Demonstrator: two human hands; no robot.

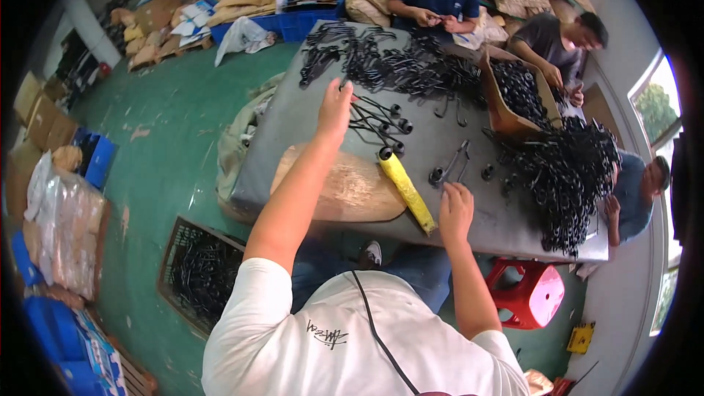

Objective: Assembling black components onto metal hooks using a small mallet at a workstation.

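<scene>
My left hand (336, 110) reaches over the grey table, its fingers closed on the end of a black metal rod. Beside it lie several black rods (374, 119) with round ring-like ends. Close to the table's front edge, my right hand (456, 209) is lowered with fingers bent and slightly apart. Just beyond its fingertips lies a pair of thin black bent rods (460, 161), near a round black piece (436, 175). Between my hands, a yellow-wrapped bar (405, 192) with a black end leans by a rounded wooden block (352, 189).
Black hooks (396, 62) cover the table's far side. A cardboard box (506, 114) of black parts and a large heap (565, 176) stand right. Three other people work around the table. A crate (198, 271) and red stool (532, 293) flank me.
</scene>
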